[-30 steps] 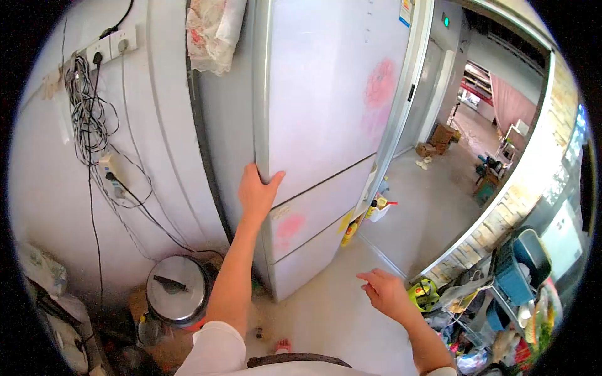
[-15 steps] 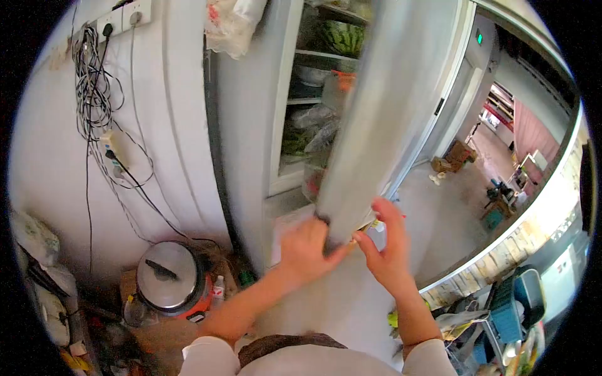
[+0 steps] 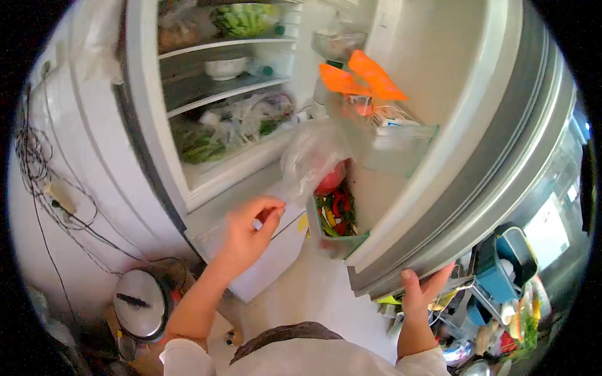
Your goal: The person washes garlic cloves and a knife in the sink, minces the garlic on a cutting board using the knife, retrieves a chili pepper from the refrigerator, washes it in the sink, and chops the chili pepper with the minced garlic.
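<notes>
The fridge door (image 3: 433, 207) stands wide open, its inner shelves facing me. My right hand (image 3: 423, 291) is at the door's lower outer edge, thumb and fingers apart against it. In front of the fridge opening, my left hand (image 3: 251, 232) has its thumb and index finger curled close together; nothing distinct shows between them. A clear plastic bag (image 3: 313, 156) hangs near it over the door's bottom bin (image 3: 345, 241), which holds red and green peppers (image 3: 338, 210). Orange packaging (image 3: 370, 78) lies in the door's middle bin. Inside are a watermelon (image 3: 244, 20), a white bowl (image 3: 226, 67) and bagged greens (image 3: 251, 119).
A round cooker (image 3: 139, 304) stands on the floor at the lower left, under looped cables (image 3: 31, 156) on the wall. On the right, a blue basket (image 3: 501, 263) sits on a cluttered rack. The closed lower fridge drawers (image 3: 269, 257) are below the compartment.
The upper fridge door has swung from closed to wide open towards the right. My right hand has moved right with its edge; my left hand has left the door. The view has shifted closer.
</notes>
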### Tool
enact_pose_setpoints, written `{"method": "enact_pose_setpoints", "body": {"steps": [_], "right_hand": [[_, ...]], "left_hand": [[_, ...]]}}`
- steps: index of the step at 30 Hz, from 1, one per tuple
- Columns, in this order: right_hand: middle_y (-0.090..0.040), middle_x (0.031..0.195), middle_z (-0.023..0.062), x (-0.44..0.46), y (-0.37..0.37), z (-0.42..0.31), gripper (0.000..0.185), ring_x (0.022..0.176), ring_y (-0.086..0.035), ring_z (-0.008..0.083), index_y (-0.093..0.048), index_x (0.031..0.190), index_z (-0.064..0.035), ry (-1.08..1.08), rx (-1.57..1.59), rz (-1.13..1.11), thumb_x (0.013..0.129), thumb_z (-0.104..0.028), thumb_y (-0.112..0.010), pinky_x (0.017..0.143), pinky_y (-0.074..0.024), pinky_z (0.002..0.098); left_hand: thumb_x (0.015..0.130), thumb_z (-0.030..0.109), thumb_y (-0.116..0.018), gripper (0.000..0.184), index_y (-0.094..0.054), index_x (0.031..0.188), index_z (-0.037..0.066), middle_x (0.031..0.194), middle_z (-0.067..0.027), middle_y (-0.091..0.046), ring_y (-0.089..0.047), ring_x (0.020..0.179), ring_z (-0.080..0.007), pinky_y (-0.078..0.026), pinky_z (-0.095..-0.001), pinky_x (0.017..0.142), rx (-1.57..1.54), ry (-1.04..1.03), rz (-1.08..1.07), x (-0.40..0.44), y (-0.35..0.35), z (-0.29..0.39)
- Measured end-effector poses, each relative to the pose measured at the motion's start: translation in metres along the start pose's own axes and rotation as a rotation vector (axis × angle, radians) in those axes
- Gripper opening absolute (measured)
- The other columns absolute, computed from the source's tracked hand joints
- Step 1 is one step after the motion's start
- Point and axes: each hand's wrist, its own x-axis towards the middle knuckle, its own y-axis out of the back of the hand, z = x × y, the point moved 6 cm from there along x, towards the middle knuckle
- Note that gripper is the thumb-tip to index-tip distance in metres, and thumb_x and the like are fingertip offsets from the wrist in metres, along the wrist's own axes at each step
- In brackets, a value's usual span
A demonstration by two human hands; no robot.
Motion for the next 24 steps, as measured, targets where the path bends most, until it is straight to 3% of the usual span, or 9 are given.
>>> {"method": "enact_pose_setpoints", "body": {"steps": [7, 10, 13, 16, 19, 22, 24], "right_hand": [[-0.041, 0.133, 0.0110, 0.012, 0.033, 0.015, 0.083, 0.121, -0.042, 0.0227, -0.025, 0.142, 0.0007, 0.018, 0.056, 0.052, 0.080, -0.031, -0.070, 0.103, -0.0319, 0.0365], [-0.042, 0.132, 0.0113, 0.013, 0.038, 0.025, 0.078, 0.120, -0.042, 0.0219, -0.026, 0.141, 0.0012, 0.114, 0.003, -0.017, 0.082, -0.029, -0.067, 0.102, -0.0325, 0.0364], [-0.042, 0.131, 0.0117, 0.012, 0.040, 0.036, 0.075, 0.118, -0.043, 0.0212, -0.026, 0.140, 0.0017, 0.218, -0.012, -0.053, 0.082, -0.027, -0.065, 0.101, -0.0330, 0.0366], [-0.042, 0.133, 0.0114, 0.005, 0.045, 0.055, 0.075, 0.120, -0.043, 0.0216, -0.026, 0.139, -0.0016, 0.195, 0.052, 0.015, 0.079, -0.023, -0.064, 0.103, -0.0330, 0.0390], [-0.041, 0.134, 0.0110, 0.003, 0.053, 0.066, 0.077, 0.121, -0.042, 0.0224, -0.027, 0.139, -0.0051, 0.146, 0.097, 0.085, 0.076, -0.023, -0.066, 0.104, -0.0334, 0.0410], [-0.040, 0.136, 0.0111, 0.002, 0.056, 0.072, 0.079, 0.122, -0.042, 0.0226, -0.027, 0.140, -0.0073, 0.127, 0.124, 0.087, 0.074, -0.023, -0.068, 0.104, -0.0335, 0.0417], [-0.039, 0.136, 0.0114, 0.002, 0.049, 0.071, 0.080, 0.122, -0.042, 0.0224, -0.027, 0.140, -0.0079, 0.126, 0.116, 0.089, 0.073, -0.023, -0.070, 0.104, -0.0327, 0.0414]], "left_hand": [[0.083, 0.006, -0.064, 0.016, -0.067, 0.099, 0.007, 0.092, -0.0099, -0.068, -0.066, 0.084, -0.0275, -0.052, -0.0383, 0.076, 0.270, -0.496, -0.514, 0.055, -0.094, 0.061], [0.078, 0.005, -0.060, 0.011, -0.064, 0.088, 0.004, 0.087, -0.0124, -0.066, -0.063, 0.081, -0.0307, -0.050, -0.0414, 0.069, 0.634, -0.335, -0.782, 0.075, -0.132, 0.046], [0.079, 0.007, -0.057, 0.012, -0.065, 0.087, 0.006, 0.088, -0.0125, -0.065, -0.062, 0.083, -0.0326, -0.050, -0.0425, 0.071, 0.567, -0.367, -0.839, 0.090, -0.153, 0.042], [0.079, 0.009, -0.056, 0.013, -0.065, 0.088, 0.007, 0.091, -0.0129, -0.064, -0.062, 0.085, -0.0344, -0.050, -0.0440, 0.071, 0.607, -0.534, -0.558, 0.093, -0.159, 0.055], [0.079, 0.007, -0.055, 0.017, -0.065, 0.093, 0.006, 0.096, -0.0138, -0.064, -0.061, 0.089, -0.0341, -0.050, -0.0461, 0.074, 0.444, -0.566, -0.552, 0.092, -0.161, 0.061], [0.079, 0.006, -0.054, 0.024, -0.063, 0.102, 0.005, 0.099, -0.0160, -0.063, -0.059, 0.095, -0.0347, -0.049, -0.0467, 0.080, 0.621, -0.684, -0.595, 0.086, -0.168, 0.063], [0.076, 0.005, -0.056, 0.029, -0.062, 0.105, 0.005, 0.101, -0.0170, -0.063, -0.059, 0.097, -0.0357, -0.048, -0.0465, 0.082, 0.483, -0.616, -0.559, 0.091, -0.154, 0.062]]}}
